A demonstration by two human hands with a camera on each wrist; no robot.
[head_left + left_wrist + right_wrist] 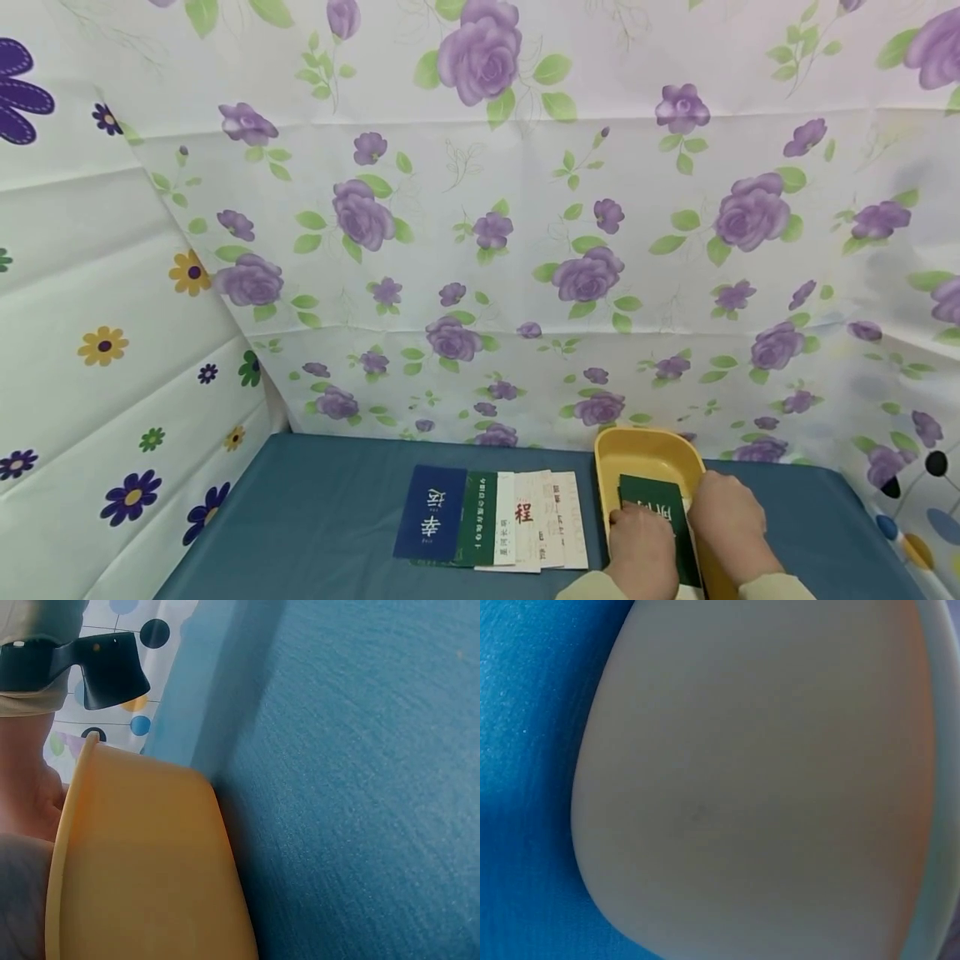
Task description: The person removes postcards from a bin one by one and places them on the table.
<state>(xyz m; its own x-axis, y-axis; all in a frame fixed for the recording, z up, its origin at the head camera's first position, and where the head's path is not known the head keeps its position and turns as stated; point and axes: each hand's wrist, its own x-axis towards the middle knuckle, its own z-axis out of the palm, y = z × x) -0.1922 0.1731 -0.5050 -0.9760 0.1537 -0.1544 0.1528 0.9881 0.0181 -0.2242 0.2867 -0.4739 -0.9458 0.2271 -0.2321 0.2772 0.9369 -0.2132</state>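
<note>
A yellow plastic basin (651, 440) stands at the right of the table, its outer wall (150, 855) filling much of the left wrist view. Inside it lies a dark green card (651, 490) with pale characters, and white paper shows beneath its right and lower edges. My left hand (643, 546) grips the green card from the left side, fingers curled over its edge. Across from it, my right hand (727, 525) curls at the right edge of the card and the papers, beside the basin's rim. Both thumbs are hidden. The right wrist view shows only the basin's pale-looking wall (750, 780).
Left of the basin, an overlapping row of cards lies on the blue-green table (315, 508): a blue card (431, 512), a green card (474, 537) and several whitish ones (551, 500). Flower-printed sheets (525, 192) hang behind the table and at its sides.
</note>
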